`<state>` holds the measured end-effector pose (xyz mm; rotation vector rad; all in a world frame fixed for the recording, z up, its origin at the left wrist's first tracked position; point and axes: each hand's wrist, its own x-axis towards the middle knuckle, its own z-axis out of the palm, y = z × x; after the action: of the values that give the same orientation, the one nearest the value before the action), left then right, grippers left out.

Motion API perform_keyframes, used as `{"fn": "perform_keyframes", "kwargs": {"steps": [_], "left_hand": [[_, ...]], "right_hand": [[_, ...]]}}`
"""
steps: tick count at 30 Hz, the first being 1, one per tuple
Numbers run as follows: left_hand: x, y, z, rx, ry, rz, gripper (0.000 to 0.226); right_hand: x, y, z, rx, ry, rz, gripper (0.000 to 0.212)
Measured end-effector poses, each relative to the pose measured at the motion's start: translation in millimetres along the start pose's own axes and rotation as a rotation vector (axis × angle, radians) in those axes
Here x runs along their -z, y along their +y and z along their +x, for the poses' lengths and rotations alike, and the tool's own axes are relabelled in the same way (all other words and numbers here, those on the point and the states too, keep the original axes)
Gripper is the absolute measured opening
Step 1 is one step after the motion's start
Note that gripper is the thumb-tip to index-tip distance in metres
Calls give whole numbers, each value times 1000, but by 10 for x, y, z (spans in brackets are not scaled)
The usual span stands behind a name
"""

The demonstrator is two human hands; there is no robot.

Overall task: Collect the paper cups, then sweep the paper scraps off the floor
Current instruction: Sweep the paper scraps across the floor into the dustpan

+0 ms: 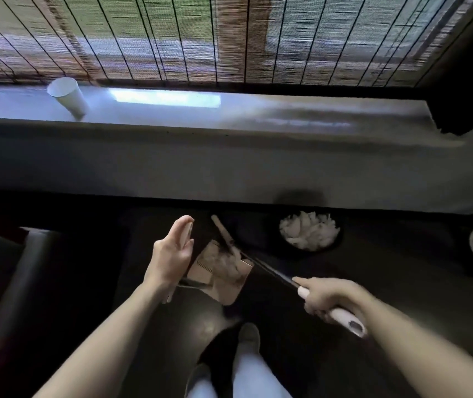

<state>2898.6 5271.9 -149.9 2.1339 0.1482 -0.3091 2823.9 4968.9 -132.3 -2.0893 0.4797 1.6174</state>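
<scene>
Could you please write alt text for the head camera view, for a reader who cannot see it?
A person's right hand grips a broom whose head meets a dustpan of paper scraps, held by the left hand, over a dark floor. A bin of white scraps sits beyond, and one paper cup stands on the windowsill under a bamboo blind.

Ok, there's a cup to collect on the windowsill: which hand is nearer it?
Left. The left hand is below the paper cup, slightly right; the right hand, gripping the broom, is farther right.
</scene>
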Motion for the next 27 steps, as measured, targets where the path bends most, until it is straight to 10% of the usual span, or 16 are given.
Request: {"fn": "perform_keyframes", "kwargs": {"steps": [27], "left_hand": [[728,-323,-1714,-288,-19,67,44]], "right_hand": [[-2306,1118,-1812,-19,263,448,87]]}}
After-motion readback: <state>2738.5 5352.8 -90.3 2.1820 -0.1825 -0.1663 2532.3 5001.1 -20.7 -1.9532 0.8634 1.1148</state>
